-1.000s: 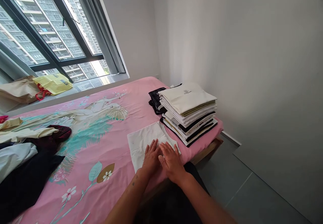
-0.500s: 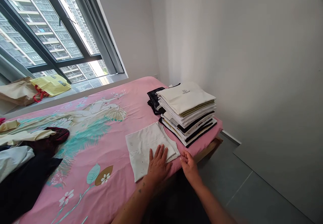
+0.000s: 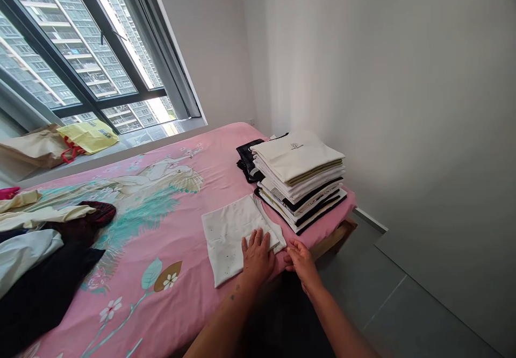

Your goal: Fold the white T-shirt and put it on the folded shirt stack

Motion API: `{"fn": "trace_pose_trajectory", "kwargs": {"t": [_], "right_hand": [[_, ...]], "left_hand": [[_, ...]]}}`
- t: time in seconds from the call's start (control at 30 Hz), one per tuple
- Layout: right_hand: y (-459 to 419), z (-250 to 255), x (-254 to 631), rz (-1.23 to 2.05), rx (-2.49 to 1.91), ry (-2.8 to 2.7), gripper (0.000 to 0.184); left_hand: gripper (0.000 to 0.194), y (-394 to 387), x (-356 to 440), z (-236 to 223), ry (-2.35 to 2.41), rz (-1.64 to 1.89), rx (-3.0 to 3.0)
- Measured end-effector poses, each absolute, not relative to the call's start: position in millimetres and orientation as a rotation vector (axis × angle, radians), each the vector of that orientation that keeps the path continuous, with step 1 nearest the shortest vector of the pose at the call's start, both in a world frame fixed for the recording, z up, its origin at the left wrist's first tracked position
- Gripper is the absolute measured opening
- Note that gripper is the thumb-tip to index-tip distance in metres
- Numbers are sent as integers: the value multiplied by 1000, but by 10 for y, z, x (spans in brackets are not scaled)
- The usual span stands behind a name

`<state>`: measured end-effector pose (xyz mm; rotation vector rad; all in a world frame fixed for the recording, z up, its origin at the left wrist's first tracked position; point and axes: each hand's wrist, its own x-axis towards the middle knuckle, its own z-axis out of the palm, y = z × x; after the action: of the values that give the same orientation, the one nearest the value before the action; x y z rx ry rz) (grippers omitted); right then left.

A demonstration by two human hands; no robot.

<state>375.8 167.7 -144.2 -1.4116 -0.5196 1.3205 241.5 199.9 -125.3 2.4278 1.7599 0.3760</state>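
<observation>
A white garment with small dark specks (image 3: 226, 234) lies folded flat on the bed near its edge. My left hand (image 3: 257, 256) rests palm down on its lower right part, fingers stretched out and slightly spread. At the garment's right corner, my right hand (image 3: 302, 261) has its fingers curled at the cloth's edge, by the side of the bed. The fingertips partly hide the corner they grip. Just behind stands a tall stack of folded clothes (image 3: 298, 159), with a cream printed piece on top and white, olive and black layers below.
Dark folded clothes (image 3: 246, 159) sit left of the stack. Loose clothes (image 3: 44, 272) lie heaped at the left on the pink bedsheet (image 3: 161, 304). A yellow bag (image 3: 91, 135) and a brown bag (image 3: 36, 148) rest on the window sill. A wall rises beyond the bed at right.
My left hand has slid slightly right on the garment. My right hand has shifted a little at the corner, its fingers reaching further out. The view has turned slightly left.
</observation>
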Motion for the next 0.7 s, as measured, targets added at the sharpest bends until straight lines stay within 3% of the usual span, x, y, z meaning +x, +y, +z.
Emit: {"fn": "trace_pose_trajectory", "kwargs": {"t": [0.7], "right_hand": [[1782, -1573, 3821, 1336, -1398, -568, 43]], "left_hand": [[43, 1953, 2448, -1369, 1717, 540, 2547]]}}
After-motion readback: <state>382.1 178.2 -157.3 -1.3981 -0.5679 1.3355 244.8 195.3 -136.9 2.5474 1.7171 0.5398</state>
